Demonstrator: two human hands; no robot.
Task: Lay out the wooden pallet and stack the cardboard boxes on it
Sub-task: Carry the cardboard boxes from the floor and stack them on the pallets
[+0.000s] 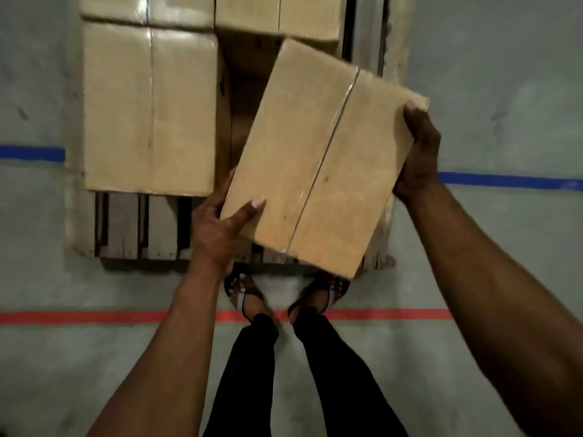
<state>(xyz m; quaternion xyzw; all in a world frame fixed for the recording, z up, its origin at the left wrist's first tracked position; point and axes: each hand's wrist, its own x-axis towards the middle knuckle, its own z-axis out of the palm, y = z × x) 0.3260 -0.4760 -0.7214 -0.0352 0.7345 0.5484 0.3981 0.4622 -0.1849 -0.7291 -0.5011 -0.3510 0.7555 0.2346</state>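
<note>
Inspecting the head view, the only one supplied: the wooden pallet [123, 228] lies flat on the grey floor [504, 89] in the upper half of the frame, slats showing along its near edge and at its far right. Laying it out reads as done.

Three cardboard boxes are already on it. One large box [151, 108] sits at the left of the frame, a second box [145, 9] lies beyond it at the top left, and a third box [277, 14] sits at top centre. Motion blur softens their edges, so I cannot tell whether any rests on a lower layer.

A fourth carried box [318, 162], sealed with clear tape along its top seam, is held at centre frame, turned askew to the others and apparently above the open gap at the pallet's near right. Whether it touches the pallet is hidden by the box itself.

Grip state: the left hand [217, 225] clasps the box's near-left corner, thumb laid on top and fingers out of sight beneath. The right hand [418, 152] clasps the far-right edge, thumb tip on the top face, fingers wrapped down the side.

The person's sandalled feet [246, 294] stand just at the pallet's near edge, beyond a red floor line [94, 316]; a blue floor line [504, 181] runs across mid-frame.

Judgement: stacking is partly complete. Remaining, as far as seen: squaring this box to its neighbours and setting it down in the gap. Whether further boxes wait out of frame cannot be told.
</note>
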